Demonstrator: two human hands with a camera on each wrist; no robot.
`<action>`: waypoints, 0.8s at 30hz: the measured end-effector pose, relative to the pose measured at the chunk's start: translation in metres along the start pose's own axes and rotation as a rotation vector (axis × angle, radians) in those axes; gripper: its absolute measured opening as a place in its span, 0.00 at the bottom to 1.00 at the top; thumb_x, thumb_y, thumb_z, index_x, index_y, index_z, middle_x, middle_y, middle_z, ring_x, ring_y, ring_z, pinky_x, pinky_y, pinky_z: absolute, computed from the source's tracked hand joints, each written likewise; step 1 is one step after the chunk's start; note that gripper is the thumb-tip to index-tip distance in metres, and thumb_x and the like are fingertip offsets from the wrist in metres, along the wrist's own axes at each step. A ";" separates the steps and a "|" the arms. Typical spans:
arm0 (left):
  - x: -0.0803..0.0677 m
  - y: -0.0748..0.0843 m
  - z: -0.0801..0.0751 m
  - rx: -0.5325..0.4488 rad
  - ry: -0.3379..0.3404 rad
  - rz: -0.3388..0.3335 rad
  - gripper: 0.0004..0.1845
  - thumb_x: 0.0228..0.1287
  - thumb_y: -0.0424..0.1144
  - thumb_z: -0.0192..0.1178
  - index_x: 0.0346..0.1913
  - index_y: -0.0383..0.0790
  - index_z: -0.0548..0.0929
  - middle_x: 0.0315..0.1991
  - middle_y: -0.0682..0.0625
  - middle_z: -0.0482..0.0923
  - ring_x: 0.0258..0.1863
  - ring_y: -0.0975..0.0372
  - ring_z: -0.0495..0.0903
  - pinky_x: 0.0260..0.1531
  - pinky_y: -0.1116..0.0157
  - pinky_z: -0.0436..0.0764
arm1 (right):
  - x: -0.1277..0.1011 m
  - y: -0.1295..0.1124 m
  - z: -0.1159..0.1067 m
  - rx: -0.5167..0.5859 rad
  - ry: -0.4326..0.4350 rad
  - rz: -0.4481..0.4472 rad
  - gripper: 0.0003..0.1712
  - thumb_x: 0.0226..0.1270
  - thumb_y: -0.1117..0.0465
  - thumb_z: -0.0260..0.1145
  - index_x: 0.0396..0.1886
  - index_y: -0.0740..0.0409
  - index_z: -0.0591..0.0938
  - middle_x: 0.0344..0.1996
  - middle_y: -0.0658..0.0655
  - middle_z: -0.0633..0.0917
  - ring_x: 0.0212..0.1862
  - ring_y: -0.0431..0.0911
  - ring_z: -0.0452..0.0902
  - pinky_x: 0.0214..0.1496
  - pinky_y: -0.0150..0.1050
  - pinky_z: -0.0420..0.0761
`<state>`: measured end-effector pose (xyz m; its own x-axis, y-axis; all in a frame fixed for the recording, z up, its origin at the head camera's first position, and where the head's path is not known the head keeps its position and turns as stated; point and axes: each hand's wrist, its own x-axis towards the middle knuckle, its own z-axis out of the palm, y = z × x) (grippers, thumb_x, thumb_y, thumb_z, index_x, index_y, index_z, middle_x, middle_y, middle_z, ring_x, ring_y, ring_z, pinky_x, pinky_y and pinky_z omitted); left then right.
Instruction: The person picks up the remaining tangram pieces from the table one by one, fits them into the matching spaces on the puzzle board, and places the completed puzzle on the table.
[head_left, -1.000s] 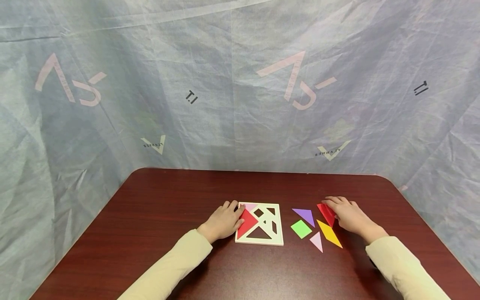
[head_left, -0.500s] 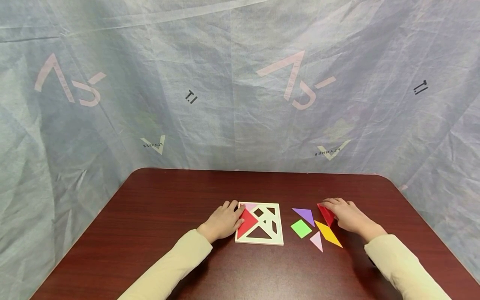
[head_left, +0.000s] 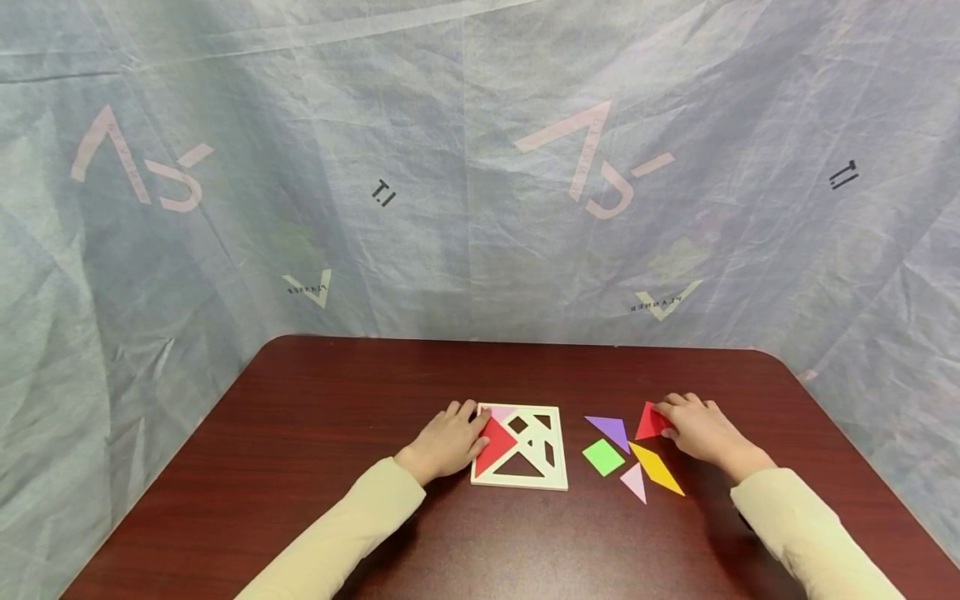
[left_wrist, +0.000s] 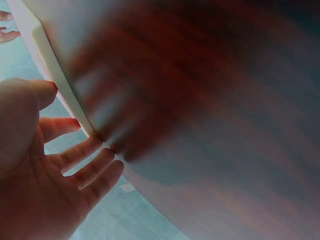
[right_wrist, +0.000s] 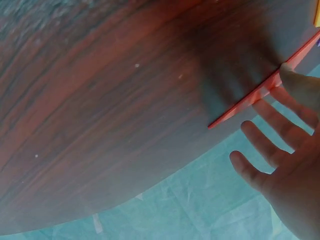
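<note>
My left hand (head_left: 442,444) rests on the left edge of a white tangram board (head_left: 557,481), thumb and index finger on the border and the fingers fairly straight. A large red triangle (head_left: 495,450) and a partly covered pink piece (head_left: 501,412) sit in that board beside several bare slots. To the right, my right hand (head_left: 701,433) pinches another red triangle (head_left: 649,423) between thumb and fingers. In the right wrist view that red triangle (right_wrist: 239,106) appears nearly edge-on, thumb on one side and fingertips on the other; the ring and little fingers are off it.
Between board and right hand lie a purple triangle (head_left: 613,431), a green square (head_left: 603,457), a small pink triangle (head_left: 634,482) and a yellow parallelogram (head_left: 657,468). All are on a dark red wooden table (head_left: 360,392), with a grey cloth curtain (head_left: 465,250) behind.
The red triangle in my right hand has turned, its point swinging from the near side to the far side. The yellow parallelogram has shifted slightly left and away. My left hand stays put.
</note>
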<state>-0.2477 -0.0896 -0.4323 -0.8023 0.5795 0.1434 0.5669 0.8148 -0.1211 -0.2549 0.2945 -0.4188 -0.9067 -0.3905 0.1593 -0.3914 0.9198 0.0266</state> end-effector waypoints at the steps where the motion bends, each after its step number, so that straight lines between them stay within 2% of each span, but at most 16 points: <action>1: 0.000 0.000 0.000 0.000 -0.001 0.000 0.24 0.67 0.49 0.48 0.61 0.43 0.71 0.52 0.43 0.69 0.46 0.53 0.70 0.43 0.59 0.74 | 0.000 0.000 0.000 0.000 -0.002 0.004 0.22 0.47 0.63 0.71 0.45 0.64 0.81 0.41 0.64 0.79 0.45 0.61 0.72 0.42 0.58 0.71; 10: 0.000 0.000 0.000 -0.009 -0.013 -0.007 0.24 0.67 0.49 0.48 0.61 0.43 0.71 0.52 0.43 0.69 0.46 0.53 0.70 0.45 0.59 0.74 | 0.003 -0.002 -0.001 0.032 -0.022 0.039 0.30 0.48 0.59 0.71 0.52 0.66 0.75 0.46 0.66 0.78 0.47 0.62 0.71 0.45 0.58 0.71; 17: 0.001 0.000 0.001 -0.010 -0.015 -0.006 0.24 0.67 0.49 0.48 0.62 0.43 0.71 0.52 0.43 0.69 0.47 0.53 0.70 0.44 0.59 0.74 | 0.003 0.000 0.004 0.097 -0.002 -0.021 0.30 0.49 0.64 0.70 0.54 0.67 0.74 0.49 0.66 0.77 0.49 0.61 0.70 0.44 0.58 0.73; 24: 0.001 -0.001 0.001 -0.013 -0.016 -0.005 0.24 0.67 0.50 0.48 0.62 0.43 0.71 0.52 0.42 0.69 0.47 0.53 0.70 0.44 0.58 0.74 | 0.003 0.000 0.005 0.135 -0.020 -0.052 0.32 0.49 0.67 0.69 0.57 0.67 0.71 0.52 0.67 0.75 0.51 0.62 0.70 0.46 0.60 0.73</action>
<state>-0.2491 -0.0896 -0.4333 -0.8080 0.5751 0.1282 0.5650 0.8180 -0.1080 -0.2586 0.2929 -0.4237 -0.8870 -0.4396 0.1413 -0.4545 0.8852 -0.0992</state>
